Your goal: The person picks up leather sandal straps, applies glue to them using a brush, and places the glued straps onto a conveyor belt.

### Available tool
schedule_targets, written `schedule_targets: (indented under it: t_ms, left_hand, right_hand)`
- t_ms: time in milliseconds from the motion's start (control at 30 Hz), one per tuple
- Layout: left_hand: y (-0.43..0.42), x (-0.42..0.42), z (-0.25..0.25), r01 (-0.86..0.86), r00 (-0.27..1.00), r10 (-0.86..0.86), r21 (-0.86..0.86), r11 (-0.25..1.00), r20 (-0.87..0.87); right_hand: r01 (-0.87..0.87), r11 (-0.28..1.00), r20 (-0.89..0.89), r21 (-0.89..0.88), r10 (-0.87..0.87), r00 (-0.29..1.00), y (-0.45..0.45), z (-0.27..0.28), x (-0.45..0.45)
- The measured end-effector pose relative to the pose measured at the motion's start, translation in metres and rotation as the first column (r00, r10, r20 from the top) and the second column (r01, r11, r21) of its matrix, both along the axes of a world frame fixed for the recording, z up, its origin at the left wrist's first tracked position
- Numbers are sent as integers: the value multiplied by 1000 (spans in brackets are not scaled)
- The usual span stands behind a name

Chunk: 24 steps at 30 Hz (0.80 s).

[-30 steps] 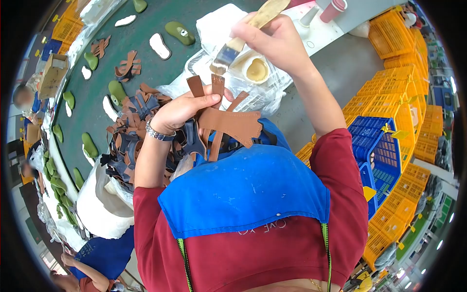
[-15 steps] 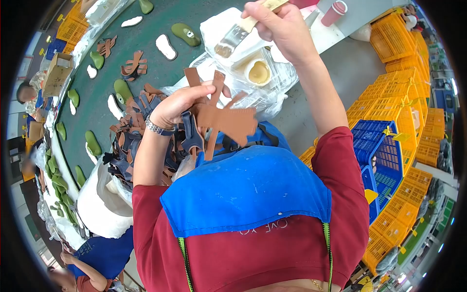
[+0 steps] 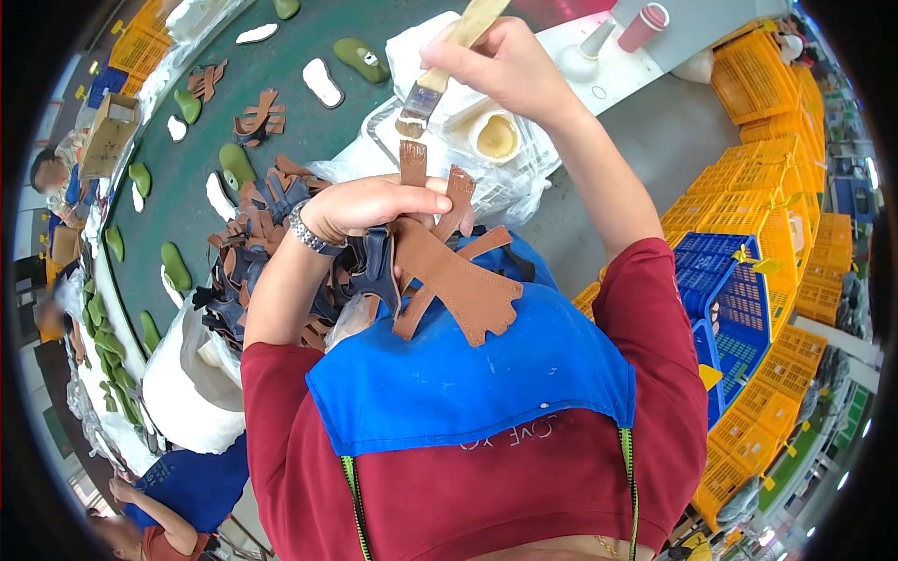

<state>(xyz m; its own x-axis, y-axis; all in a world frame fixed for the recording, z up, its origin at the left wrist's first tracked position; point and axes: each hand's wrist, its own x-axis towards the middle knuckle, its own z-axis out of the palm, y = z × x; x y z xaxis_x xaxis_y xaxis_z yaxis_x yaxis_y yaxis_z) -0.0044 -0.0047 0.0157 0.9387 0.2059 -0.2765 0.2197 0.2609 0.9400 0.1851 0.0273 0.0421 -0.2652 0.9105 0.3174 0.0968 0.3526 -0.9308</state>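
My left hand (image 3: 383, 204) grips a brown leather sandal upper (image 3: 454, 271) with several straps and a dark blue lined part. Two of its strap ends stick up past my fingers and look wet. In my right hand (image 3: 510, 70) is a flat paintbrush (image 3: 432, 86) with a pale wooden handle. Its bristles point down, just above the left strap end; I cannot tell if they touch. Behind the upper stands a white tub of yellowish glue (image 3: 496, 136) on plastic wrapping. A pile of brown and dark blue uppers (image 3: 267, 252) lies beside my left forearm.
A green work surface (image 3: 281, 103) carries green shoe lasts (image 3: 360, 59) and white soles (image 3: 322, 84). A red cup (image 3: 644, 26) and a white conical bottle (image 3: 589, 51) stand at the back. Yellow crates (image 3: 748, 178) and blue crates (image 3: 720, 271) line the right. Another person sits at lower left.
My right hand has brought the brush down and left to the strap end. My left hand has shifted right, and the upper has turned, its wide part now pointing lower.
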Motion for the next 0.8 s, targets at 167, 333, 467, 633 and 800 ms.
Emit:
schedule_targets:
  t_ms: [167, 333, 467, 633, 800]
  left_hand:
    - [4, -9, 7, -29, 997, 23, -88, 996, -67]
    - [8, -25, -8, -529, 839, 540, -337, 779, -68]
    - [14, -34, -20, -587, 803, 596, -167, 792, 6]
    - [3, -32, -14, -554, 817, 569, -143, 820, 97]
    - [9, -36, -26, -610, 778, 628, -216, 762, 21]
  right_hand:
    - [58, 986, -317, -158, -106, 942, -5, 4, 17]
    - [122, 970, -570, -212, -224, 791, -21, -4, 21]
    - [296, 955, -359, -19, -282, 890, -31, -33, -1]
    - [314, 940, -240, 135, -276, 931, -36, -51, -24]
    - [362, 919, -257, 156, -316, 913, -38, -52, -42]
